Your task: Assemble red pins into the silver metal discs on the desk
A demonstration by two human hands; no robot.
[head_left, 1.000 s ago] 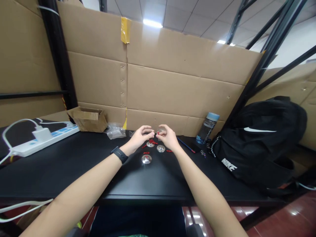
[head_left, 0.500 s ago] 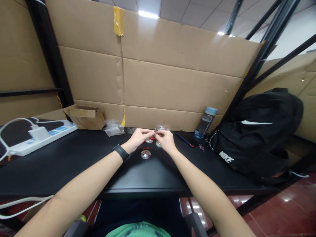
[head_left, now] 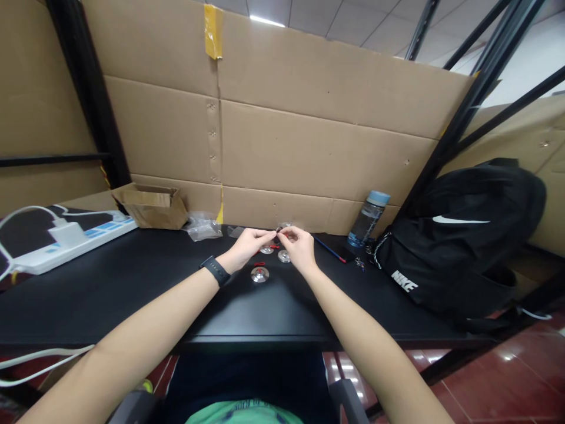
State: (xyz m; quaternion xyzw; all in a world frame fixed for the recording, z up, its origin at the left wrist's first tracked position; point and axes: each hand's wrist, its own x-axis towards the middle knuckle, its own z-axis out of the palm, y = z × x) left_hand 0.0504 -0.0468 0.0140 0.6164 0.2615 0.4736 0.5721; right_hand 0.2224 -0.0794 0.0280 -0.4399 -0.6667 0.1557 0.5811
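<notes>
Over the back of the black table, my left hand (head_left: 251, 242) and my right hand (head_left: 299, 244) meet fingertip to fingertip. Both are closed in a pinch, and what they hold is too small to make out, though a bit of red shows there. Beneath them lie two shiny domed metal discs, a left disc (head_left: 266, 250) and a right disc (head_left: 283, 257), with red cord (head_left: 274, 247) near them. A third metal disc (head_left: 260, 275) rests closer to me, with a red loop (head_left: 259, 264) just behind it. My left wrist wears a dark watch (head_left: 215, 270).
A water bottle (head_left: 369, 219), a blue pen (head_left: 330, 250) and a black backpack (head_left: 468, 235) stand or lie on the right. On the left are a power strip (head_left: 79, 243), an open cardboard box (head_left: 152, 206) and a clear plastic bag (head_left: 203, 227). A cardboard wall (head_left: 282, 147) closes the back.
Both hands stay pinched together in nearly the same place. My right fingers have shifted slightly, showing more of the right disc. The view has tilted a little downward.
</notes>
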